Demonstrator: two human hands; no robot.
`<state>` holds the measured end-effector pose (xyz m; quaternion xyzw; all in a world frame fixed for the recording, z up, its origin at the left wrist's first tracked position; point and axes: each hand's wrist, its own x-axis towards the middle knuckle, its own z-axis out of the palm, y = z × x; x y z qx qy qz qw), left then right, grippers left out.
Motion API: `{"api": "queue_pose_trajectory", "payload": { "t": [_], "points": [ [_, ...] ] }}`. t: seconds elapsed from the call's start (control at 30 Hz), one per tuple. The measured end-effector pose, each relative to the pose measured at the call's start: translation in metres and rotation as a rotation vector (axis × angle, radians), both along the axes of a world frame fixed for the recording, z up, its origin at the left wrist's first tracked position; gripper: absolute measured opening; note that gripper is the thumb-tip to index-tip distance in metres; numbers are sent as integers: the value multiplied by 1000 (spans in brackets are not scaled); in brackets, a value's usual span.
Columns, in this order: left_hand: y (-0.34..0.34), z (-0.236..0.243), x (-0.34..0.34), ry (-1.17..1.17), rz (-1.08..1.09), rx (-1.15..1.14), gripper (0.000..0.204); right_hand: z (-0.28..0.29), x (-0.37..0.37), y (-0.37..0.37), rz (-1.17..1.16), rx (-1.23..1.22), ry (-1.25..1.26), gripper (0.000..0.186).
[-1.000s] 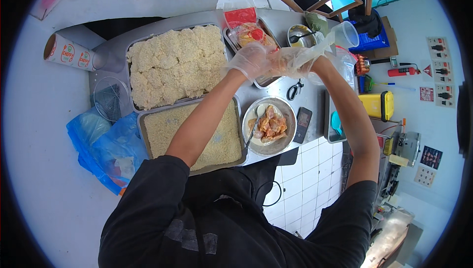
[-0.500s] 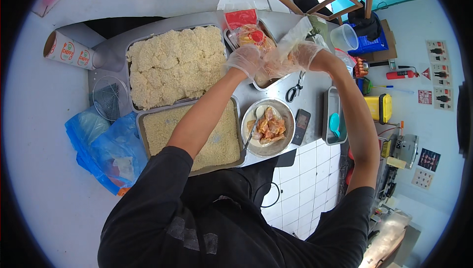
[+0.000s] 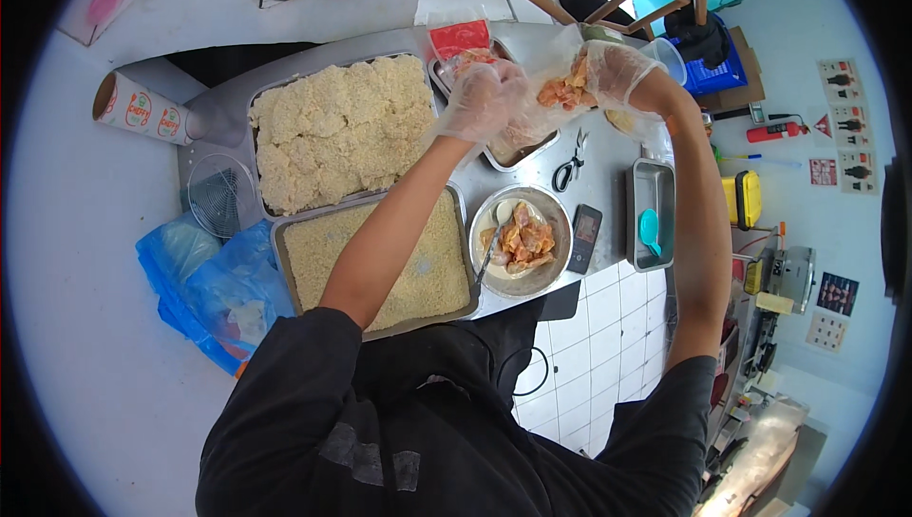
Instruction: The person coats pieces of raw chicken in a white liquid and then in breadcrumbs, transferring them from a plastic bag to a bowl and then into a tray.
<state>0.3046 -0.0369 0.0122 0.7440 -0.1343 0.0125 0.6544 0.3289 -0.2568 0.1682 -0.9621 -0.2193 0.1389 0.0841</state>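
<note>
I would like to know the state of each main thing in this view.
Clear bag: held up, meat pieces showing
Left hand: gloved, closed on clear bag
Right hand: gloved, grip unclear
Upper tray: full of coated pieces
Lower tray: holding crumbs
Bowl: holding meat, spoon in it
Scissors: lying flat
Turquoise scoop: lying in narrow tray
Handheld device: lying screen up
Blue bag: crumpled

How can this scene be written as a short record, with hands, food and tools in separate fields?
Left hand: translucent-gloved, closed on a clear plastic bag
Right hand: translucent-gloved, at the bag's right side; grip unclear
Bag contents: orange raw meat pieces, seemingly inside
Round silver metal bowl: more raw meat, white-ended spoon
Coated food: pale lumpy pieces, left of the hands
Crumbs: loose beige layer, below the coated food in view
Tools: black-handled metal scissors; turquoise plastic scoop
</note>
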Motion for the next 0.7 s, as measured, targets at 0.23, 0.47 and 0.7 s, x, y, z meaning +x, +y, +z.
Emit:
{"api": "queue_pose_trajectory", "payload": {
  "t": [0.23,0.47,0.7],
  "points": [
    [-7,-29,31,60,84,2,27,71,-69,-9,-83,174,-49,54],
    [-9,-9,17,179,-11,135,38,34,-161,3,-319,370,182,37],
    [8,8,16,241,-26,116,37,-81,-188,19,-189,2,262,22]
  ]
}}
